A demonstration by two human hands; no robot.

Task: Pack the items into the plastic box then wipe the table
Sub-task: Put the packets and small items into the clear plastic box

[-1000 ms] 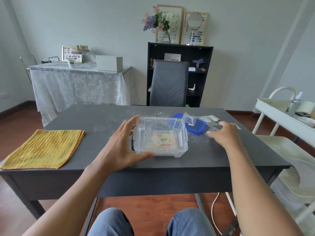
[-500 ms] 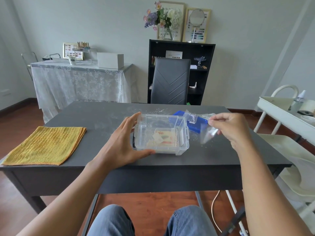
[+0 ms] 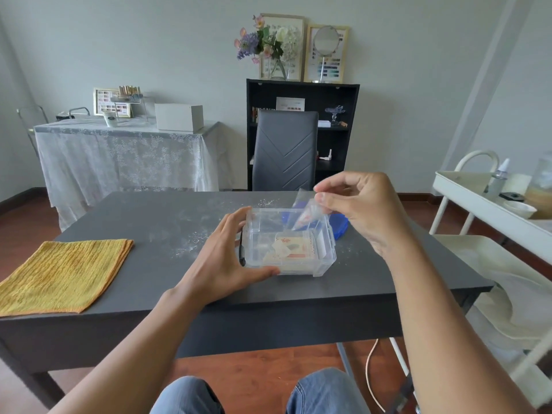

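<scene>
A: Now, where is the plastic box (image 3: pixel 289 241) found?

B: It is seen at the centre of the frame, set on the dark counter (image 3: pixel 167 216), with no lid on it. Flat packets (image 3: pixel 291 249) are seen lying on its floor through the clear walls.

A: How is the box held?

B: It is steadied by the left hand (image 3: pixel 222 256), whose fingers are laid against the left wall while the thumb is pressed along the near wall. The fingers are kept fairly straight, not wrapped round anything.

A: And the right hand (image 3: pixel 363 209)?

B: A small clear packet (image 3: pixel 306 212) is pinched between thumb and fingertips, right of centre in the frame. It is held in the air above the box's far right corner, hanging down toward the opening. Whether its lower end is touching the rim cannot be told.

A: What else is seen on the counter?

B: A blue lid (image 3: pixel 340 227) is partly hidden just behind the box on its right. A folded yellow cloth (image 3: pixel 64 273) is laid at the lower left of the frame, well apart from the box. Pale specks are scattered over the surface near the box.
</scene>
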